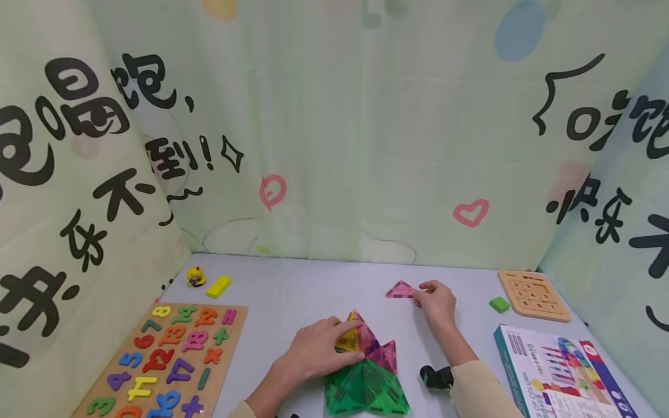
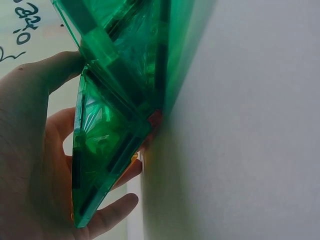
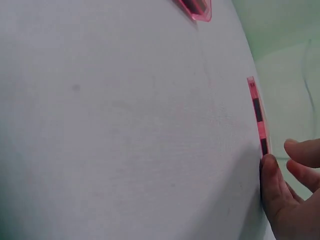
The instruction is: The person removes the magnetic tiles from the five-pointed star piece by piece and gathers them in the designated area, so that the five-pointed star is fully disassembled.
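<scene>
You are building a small structure out of translucent magnetic tiles [image 1: 366, 371], and it is sitting near the front edge of the grey table [image 1: 292, 290], roughly in the middle. So far the green triangles are forming its base, with a yellow-orange tile and a couple of pink tiles standing up on top toward a peak, so a good part of the build looks done, though the upper part seems unfinished to me. Your left hand [image 1: 319, 348] is steadying that structure: the fingers are lying fairly straight across the yellow and pink tiles at the top, and the left wrist view is showing your thumb and fingers spread around the green panels [image 2: 115, 125] rather than clamped on them. Your right hand [image 1: 436, 302] is reaching well beyond the structure to a loose pink triangle tile [image 1: 399, 289] lying flat on the table; its fingertips [image 3: 270, 175] are touching the tile's near edge [image 3: 257, 115], loosely curled, and I would say you are only beginning to take it, not yet lifting it. That piece is apparently what is left to add. The number puzzle board [image 1: 162, 360], the game box [image 1: 559, 371] and the wooden sliding puzzle [image 1: 533, 295] are lying aside, untouched.
</scene>
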The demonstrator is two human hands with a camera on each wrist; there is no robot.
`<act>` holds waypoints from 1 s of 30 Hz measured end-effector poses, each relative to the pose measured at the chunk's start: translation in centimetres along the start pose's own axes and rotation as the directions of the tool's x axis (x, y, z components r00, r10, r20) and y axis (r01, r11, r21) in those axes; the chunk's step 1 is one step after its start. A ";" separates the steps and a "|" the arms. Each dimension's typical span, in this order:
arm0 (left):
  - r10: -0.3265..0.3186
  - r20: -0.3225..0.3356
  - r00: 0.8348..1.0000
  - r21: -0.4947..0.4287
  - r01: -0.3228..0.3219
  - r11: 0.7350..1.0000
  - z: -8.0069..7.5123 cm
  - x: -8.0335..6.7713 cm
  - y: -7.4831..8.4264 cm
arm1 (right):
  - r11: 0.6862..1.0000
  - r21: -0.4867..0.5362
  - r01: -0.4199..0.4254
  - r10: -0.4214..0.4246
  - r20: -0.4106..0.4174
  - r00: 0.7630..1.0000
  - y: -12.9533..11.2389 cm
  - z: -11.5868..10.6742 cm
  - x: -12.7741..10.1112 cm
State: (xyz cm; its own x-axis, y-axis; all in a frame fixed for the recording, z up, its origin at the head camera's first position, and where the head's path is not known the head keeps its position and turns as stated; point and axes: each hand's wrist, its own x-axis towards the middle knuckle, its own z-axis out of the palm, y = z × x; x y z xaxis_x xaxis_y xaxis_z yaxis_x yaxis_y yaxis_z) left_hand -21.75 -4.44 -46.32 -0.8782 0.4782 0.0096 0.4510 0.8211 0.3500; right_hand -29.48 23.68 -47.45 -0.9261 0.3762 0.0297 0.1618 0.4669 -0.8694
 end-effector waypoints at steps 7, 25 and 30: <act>-0.016 0.008 1.000 0.011 0.016 1.000 -0.2 0.1 0.1 | 0.998 -0.007 0.063 -0.061 0.148 0.987 -1.0 -0.9 -2.1; -0.030 0.037 0.999 -0.002 0.030 1.000 -0.2 0.0 0.4 | 0.920 -0.080 0.384 -0.250 0.635 0.731 -0.2 -1.7 -7.8; -0.016 0.017 1.000 -0.010 0.016 1.000 0.0 -0.1 0.2 | 0.935 -0.008 0.354 -0.272 0.622 0.734 0.3 -1.6 -8.1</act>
State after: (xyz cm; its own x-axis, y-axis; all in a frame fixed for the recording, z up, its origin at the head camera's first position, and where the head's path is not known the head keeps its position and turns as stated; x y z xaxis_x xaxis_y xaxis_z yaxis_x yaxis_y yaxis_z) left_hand -21.59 -4.30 -46.26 -0.8823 0.4705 -0.0118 0.4353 0.8255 0.3593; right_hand -21.38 22.01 -47.14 -0.9360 -0.3486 -0.0481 -0.1736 0.5763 -0.7986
